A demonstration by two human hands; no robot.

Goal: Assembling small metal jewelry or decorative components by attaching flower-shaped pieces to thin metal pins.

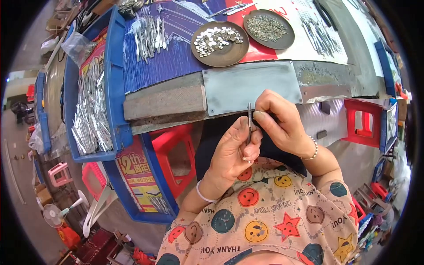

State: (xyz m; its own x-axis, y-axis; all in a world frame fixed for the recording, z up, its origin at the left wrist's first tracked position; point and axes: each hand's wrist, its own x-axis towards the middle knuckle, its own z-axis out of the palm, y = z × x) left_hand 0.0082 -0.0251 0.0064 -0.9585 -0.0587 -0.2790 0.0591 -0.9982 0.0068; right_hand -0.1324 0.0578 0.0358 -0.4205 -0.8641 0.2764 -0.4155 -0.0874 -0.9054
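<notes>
My left hand (232,148) is closed around a slim metal piece (250,115), which stands upright between thumb and fingers just off the bench edge. My right hand (282,126) is bent in a pinch beside the top of that piece, thumb and finger touching or very near it. Anything tiny in the right fingertips is too small to make out. Beyond the hands lies a grey metal sheet (251,86) on the bench. Behind it are a brown dish (221,62) of small shiny discs (216,39) and another dish (274,45) of small pins (266,28).
Slender metal parts (149,37) lie at the back left, with more thin parts (320,37) at the right. A wooden block (165,102) borders the sheet. At left, a blue crate (118,84) holds metal strips (90,119). Red stools (174,154) stand below the bench.
</notes>
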